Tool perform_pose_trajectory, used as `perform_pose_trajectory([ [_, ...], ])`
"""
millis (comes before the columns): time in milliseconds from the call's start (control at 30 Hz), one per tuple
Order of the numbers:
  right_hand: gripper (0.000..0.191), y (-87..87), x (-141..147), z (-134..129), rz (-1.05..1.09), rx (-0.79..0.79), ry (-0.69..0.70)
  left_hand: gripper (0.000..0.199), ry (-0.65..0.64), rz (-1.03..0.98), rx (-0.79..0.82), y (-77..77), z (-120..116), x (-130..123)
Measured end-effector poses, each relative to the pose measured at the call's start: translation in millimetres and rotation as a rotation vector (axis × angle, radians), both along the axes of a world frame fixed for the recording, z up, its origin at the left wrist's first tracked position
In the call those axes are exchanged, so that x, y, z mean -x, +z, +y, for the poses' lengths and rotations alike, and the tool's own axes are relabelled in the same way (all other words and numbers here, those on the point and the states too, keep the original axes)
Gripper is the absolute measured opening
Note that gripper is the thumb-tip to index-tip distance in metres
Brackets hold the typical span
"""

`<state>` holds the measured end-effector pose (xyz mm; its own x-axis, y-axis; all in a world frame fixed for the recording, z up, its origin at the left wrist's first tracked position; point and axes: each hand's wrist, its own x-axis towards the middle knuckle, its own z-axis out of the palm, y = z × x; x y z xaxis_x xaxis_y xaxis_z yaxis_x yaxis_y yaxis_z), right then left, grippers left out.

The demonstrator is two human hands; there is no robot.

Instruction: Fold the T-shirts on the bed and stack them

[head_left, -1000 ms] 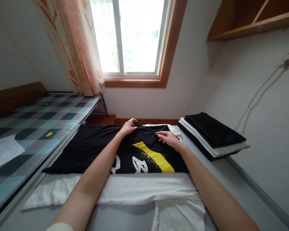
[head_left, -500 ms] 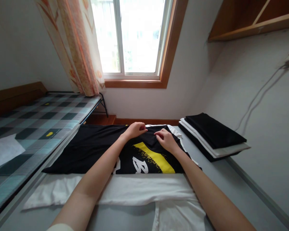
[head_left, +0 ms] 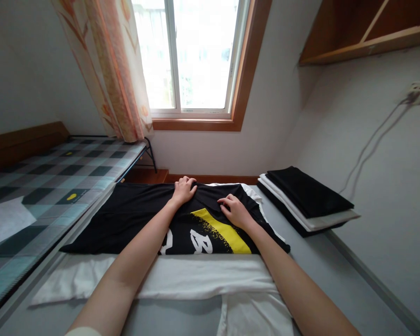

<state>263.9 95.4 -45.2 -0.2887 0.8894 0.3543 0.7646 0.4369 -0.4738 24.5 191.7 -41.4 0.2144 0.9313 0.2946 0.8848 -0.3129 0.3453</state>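
A black T-shirt (head_left: 126,212) with a yellow stripe and white lettering lies folded lengthwise across the grey table. Beneath it a white T-shirt (head_left: 203,277) shows along the near side, its sleeve hanging toward me, and a strip shows at the far right edge. My left hand (head_left: 184,190) rests on the black cloth near its far edge, fingers spread, holding nothing. Over the right part of the black shirt, my right hand (head_left: 234,208) is curled with thumb and fingers a little apart. No cloth is visibly pinched in it.
A stack of folded black and white clothes (head_left: 308,196) sits at the right by the wall. On the left stands a bed (head_left: 56,186) with a checked mattress and a white paper (head_left: 9,218). A window (head_left: 196,56), curtain (head_left: 115,70) and wall shelf (head_left: 367,42) are beyond.
My left hand has shifted left and opened flat onto the black shirt's far edge. My right hand has moved slightly left and down. The shirt's upper part looks smoother.
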Motion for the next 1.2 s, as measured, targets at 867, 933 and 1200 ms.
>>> perform_pose_trajectory([
  [867, 0.022, 1.5, 1.9, -0.3, 0.046, 0.002, -0.025, 0.036, 0.245, 0.349, 0.112, 29.7, -3.0, 254.4],
  [933, 0.022, 1.2, 2.7, -1.0, 0.060, 0.004, -0.027, 0.034, 0.266, 0.374, 0.095, 30.8, -3.2, 251.8],
  [1200, 0.029, 4.5, -11.1, 19.2, 0.073, -0.024, -0.191, 0.032, 0.313, 0.419, 0.021, 40.7, 0.5, 251.3],
])
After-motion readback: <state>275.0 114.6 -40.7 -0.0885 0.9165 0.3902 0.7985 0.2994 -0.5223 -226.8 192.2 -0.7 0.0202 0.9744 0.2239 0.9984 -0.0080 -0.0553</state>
